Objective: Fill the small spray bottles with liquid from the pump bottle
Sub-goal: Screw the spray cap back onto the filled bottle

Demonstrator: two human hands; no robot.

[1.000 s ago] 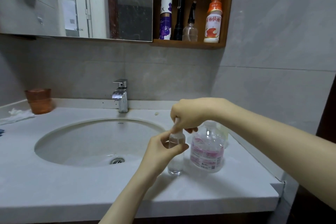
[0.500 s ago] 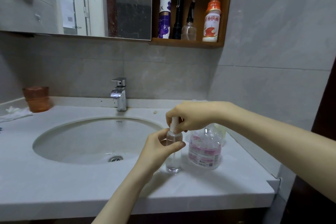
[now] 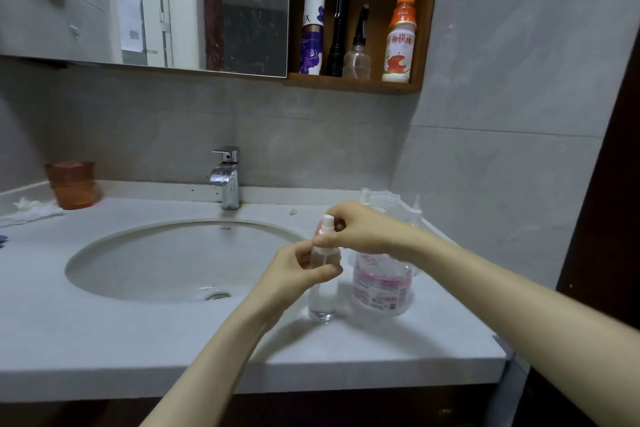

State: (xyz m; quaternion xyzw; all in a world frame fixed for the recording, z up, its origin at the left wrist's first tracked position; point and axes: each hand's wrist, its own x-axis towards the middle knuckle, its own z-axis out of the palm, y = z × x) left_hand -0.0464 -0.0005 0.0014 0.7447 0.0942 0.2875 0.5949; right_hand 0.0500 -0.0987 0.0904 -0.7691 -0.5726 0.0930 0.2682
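Note:
A small clear spray bottle [image 3: 322, 298] stands upright on the white counter [image 3: 363, 350], right of the basin. My left hand [image 3: 294, 270] grips its upper body. My right hand [image 3: 360, 229] pinches its white spray head [image 3: 326, 227] from above. Directly behind stands the clear pump bottle [image 3: 382, 284] with a pink label, its pump top partly hidden by my right hand. Another small bottle [image 3: 415, 210] stands behind it near the wall, mostly hidden.
The round basin [image 3: 180, 263] with a chrome tap [image 3: 227, 177] fills the counter's middle. An orange cup [image 3: 72, 184] and crumpled tissue [image 3: 31, 210] sit at far left. A wall shelf [image 3: 356, 83] holds several bottles. The counter ends at right [image 3: 498, 357].
My right hand has shifted on the spray head, so the white top now shows between my fingers. The view has tilted slightly; the bottle stays in place.

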